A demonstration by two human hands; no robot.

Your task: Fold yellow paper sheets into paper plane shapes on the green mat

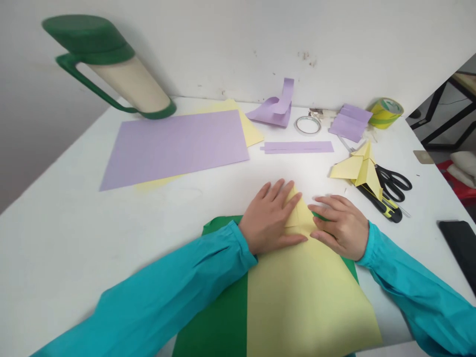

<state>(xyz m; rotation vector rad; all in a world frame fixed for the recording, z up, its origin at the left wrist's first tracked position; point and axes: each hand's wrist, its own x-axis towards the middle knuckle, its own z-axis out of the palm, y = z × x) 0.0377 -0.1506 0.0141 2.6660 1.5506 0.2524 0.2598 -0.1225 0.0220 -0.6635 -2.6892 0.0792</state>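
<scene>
A large sheet of yellow paper (312, 297) lies over a green sheet (211, 317) at the table's near side. Its far end is folded to a point. My left hand (273, 215) rests flat on that folded part, fingers spread, partly covering the creases. At the right slanted edge of the fold is my right hand (340, 223), its fingers apart and slightly curved; the fingertips are close to the paper, and whether they touch it I cannot tell.
Behind lie a purple sheet (178, 144), a purple strip (297, 147) and a tape roll (308, 125). To the right are a folded yellow paper plane (360, 168), scissors (394, 183), a utility knife (388, 209) and a black phone-like object (459, 248). A green-lidded jug (130, 82) stands back left.
</scene>
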